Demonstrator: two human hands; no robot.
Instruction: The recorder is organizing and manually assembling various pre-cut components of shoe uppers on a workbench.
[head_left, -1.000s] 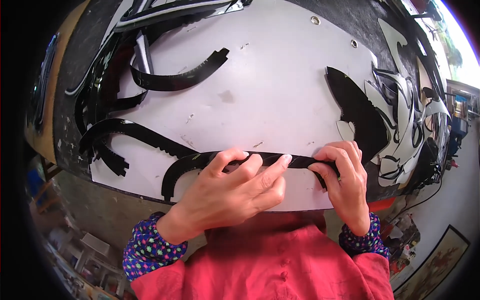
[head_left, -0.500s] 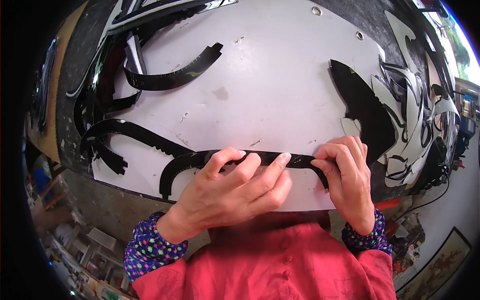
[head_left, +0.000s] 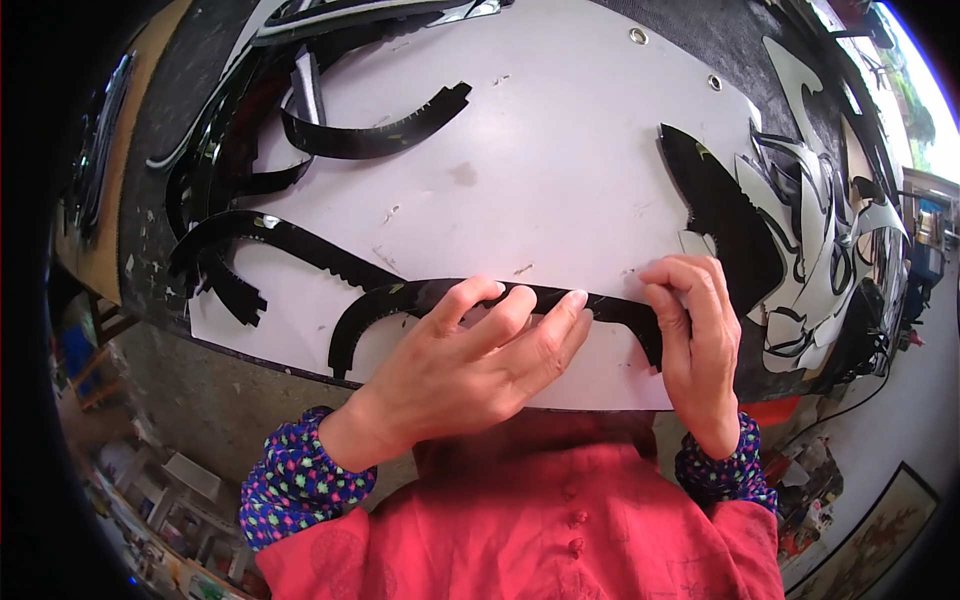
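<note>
A narrow black strip (head_left: 614, 312) with bent-down ends and some notched edges lies along the near edge of the white board. My left hand (head_left: 470, 365) rests over its middle, fingers apart, several fingertips pressing on the strip. Close to the strip's right end is my right hand (head_left: 697, 335), its fingers curled and thumb tip near the forefinger. Whether something small is pinched there is too fine to make out. Left of this strip, a longer curved black strip (head_left: 300, 245) with a notched edge runs up to it.
The white board (head_left: 560, 170) has metal eyelets at its far side. More curved black strips (head_left: 380, 140) lie at the far left. A broad black notched piece (head_left: 715, 210) sits at the right, beside a heap of white and black offcuts (head_left: 815, 220).
My right hand has come off the strip's right end and risen slightly, its fingers still curled. My left hand stays on the strip. The whole view has shifted a little.
</note>
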